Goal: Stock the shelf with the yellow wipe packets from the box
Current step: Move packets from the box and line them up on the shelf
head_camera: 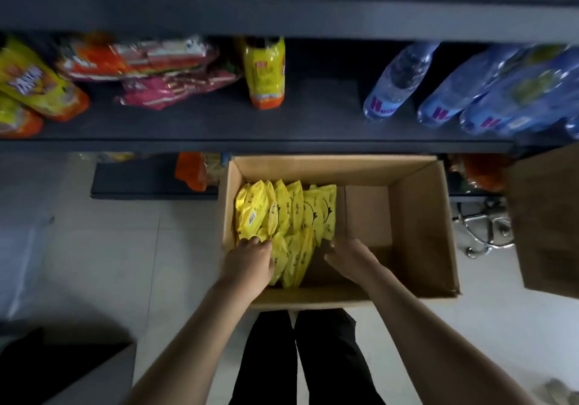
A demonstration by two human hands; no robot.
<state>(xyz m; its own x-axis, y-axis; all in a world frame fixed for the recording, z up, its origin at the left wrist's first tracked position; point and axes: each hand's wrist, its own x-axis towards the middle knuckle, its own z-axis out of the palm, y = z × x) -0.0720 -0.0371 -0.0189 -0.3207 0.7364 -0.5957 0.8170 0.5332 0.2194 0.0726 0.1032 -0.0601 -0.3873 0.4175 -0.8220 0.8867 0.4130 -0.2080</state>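
While left hand (250, 263) grips yellow wipe packets (291, 213), right hand (349, 259) alongside.

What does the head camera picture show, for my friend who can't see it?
Two bare hands reach into an open cardboard box on the floor: the left hand rests on yellow wipe packets standing in its left half, the right hand is just beside them. Above, a dark shelf holds snack bags, a yellow pouch and water bottles.

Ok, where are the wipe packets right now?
In the head view, the yellow wipe packets fill the left half of the cardboard box below the shelf; the left hand grips their near end.
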